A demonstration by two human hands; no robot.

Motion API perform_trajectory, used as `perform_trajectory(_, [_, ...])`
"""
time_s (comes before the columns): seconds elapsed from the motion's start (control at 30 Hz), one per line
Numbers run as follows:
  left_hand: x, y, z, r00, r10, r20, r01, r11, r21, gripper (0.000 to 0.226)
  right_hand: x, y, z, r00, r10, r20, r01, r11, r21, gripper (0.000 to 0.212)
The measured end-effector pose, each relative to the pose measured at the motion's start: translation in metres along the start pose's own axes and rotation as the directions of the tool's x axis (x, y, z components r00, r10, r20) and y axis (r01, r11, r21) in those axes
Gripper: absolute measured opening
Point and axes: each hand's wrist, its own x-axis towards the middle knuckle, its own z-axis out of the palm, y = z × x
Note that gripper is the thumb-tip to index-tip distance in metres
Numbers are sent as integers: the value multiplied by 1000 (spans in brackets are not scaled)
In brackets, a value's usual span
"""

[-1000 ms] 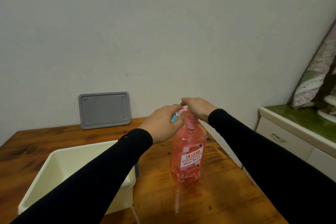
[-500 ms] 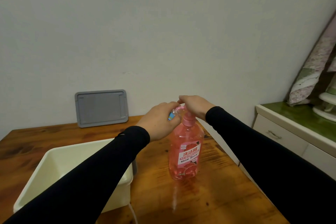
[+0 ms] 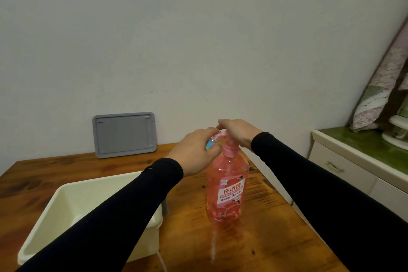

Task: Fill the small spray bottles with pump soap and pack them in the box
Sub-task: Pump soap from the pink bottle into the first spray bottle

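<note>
A tall pink pump soap bottle [image 3: 227, 192] stands upright on the wooden table [image 3: 254, 245]. My right hand [image 3: 238, 132] rests on top of its pump head, fingers closed over it. My left hand [image 3: 196, 152] is wrapped around a small clear spray bottle [image 3: 210, 142] with a blue label, held against the pump's spout. Most of the small bottle is hidden in my fist. A cream plastic box [image 3: 72, 201] sits open on the left of the table, partly covered by my left sleeve.
A grey lid [image 3: 124, 134] leans against the wall at the table's back edge. A white cabinet with a green top [image 3: 357, 161] stands to the right, beyond the table's edge. A thin white cable runs off the front edge by the box.
Both hands stay on the pump and the small bottle. The view has shifted slightly; the bottle and hands sit a little higher in frame.
</note>
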Motion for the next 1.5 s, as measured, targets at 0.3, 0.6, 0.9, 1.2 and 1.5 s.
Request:
perform_trajectory(0.3, [-6,-4,9,1000,-21,10,21,1000,-11,43,1,11,11,999,8,37,-2,986,-164,30])
perform_trajectory(0.6, [-3,-3,2,1000,-19,0,19,1000,-8,44,2,5,3,1000,-1,6,1,1000,5,45])
perform_trajectory(0.9, [-6,-4,7,999,-29,22,29,999,-14,42,-1,9,7,1000,-6,23,7,1000,-28,41])
perform_trajectory(1.2, [-7,-6,11,1000,-24,-5,24,1000,-5,44,1,11,10,999,-30,19,33,991,-130,36])
perform_trajectory(1.5, [-1,-4,3,1000,-19,7,19,1000,0,45,4,4,1,1000,4,2,-5,999,44,41])
